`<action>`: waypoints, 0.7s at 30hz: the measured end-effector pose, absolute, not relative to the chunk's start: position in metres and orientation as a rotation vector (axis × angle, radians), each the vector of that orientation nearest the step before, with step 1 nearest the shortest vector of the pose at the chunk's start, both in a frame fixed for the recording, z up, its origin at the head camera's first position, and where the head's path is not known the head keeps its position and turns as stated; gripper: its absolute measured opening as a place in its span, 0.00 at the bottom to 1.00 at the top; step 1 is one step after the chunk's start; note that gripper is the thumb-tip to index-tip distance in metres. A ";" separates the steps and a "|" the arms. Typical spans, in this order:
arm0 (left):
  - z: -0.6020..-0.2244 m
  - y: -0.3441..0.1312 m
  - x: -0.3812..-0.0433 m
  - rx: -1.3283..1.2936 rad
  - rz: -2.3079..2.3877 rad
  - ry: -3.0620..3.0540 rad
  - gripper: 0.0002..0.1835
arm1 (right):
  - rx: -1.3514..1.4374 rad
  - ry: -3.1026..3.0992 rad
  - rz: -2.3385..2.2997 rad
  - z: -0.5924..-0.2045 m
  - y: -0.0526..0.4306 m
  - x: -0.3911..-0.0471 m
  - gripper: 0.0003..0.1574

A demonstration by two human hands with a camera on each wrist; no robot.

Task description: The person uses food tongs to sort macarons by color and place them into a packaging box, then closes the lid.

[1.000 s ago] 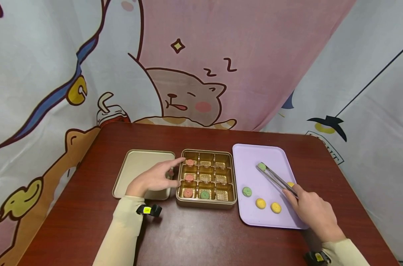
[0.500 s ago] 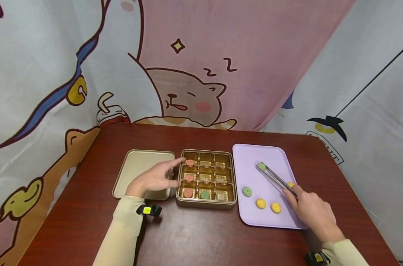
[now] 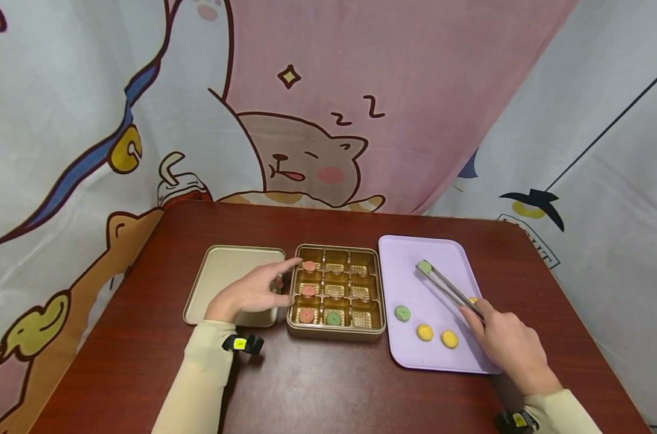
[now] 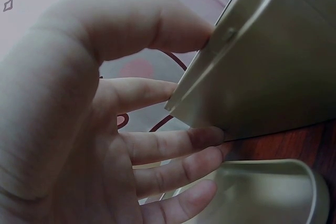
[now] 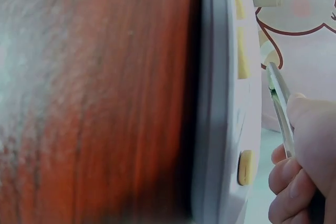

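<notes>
My right hand (image 3: 515,343) grips a pair of metal tongs (image 3: 450,288) over the lilac tray (image 3: 442,355). Pinched in the tongs' tips is a green cookie (image 3: 424,267). My left hand (image 3: 252,290) reaches to the left side of a gold tin (image 3: 336,333), its thumb and fingertips at the wall and rim, as the left wrist view also shows. Inside the tin, a gold divided insert has three pink cookies (image 3: 306,315) down its left column and one green cookie (image 3: 334,317) in the front middle compartment.
Another green cookie (image 3: 402,313) and yellow cookies (image 3: 425,332) lie on the tray, one yellow piece (image 5: 245,167) partly hidden by the right hand in the head view. Left of the tin lies a flat gold lid (image 3: 242,256), partly under the left hand. A printed curtain (image 3: 442,90) hangs behind the table.
The tongs' tips and the green cookie in them have shifted slightly up and left in the head view. My left hand stays in place at the tin.
</notes>
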State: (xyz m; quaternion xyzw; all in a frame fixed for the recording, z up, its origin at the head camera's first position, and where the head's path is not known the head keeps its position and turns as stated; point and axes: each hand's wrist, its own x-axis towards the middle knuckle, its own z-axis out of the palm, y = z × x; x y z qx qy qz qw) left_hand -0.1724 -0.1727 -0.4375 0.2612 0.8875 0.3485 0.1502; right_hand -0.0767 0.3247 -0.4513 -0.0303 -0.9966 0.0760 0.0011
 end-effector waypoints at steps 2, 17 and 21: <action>-0.438 -0.173 -0.172 0.749 0.998 2.553 0.48 | -0.082 -3.112 0.250 -0.450 0.323 -0.076 0.28; -0.437 -0.174 -0.172 0.709 1.029 2.520 0.49 | -0.007 -3.044 0.286 -0.432 0.298 -0.074 0.23; -0.437 -0.174 -0.172 0.703 1.038 2.512 0.50 | 0.040 -3.026 0.282 -0.430 0.290 -0.072 0.23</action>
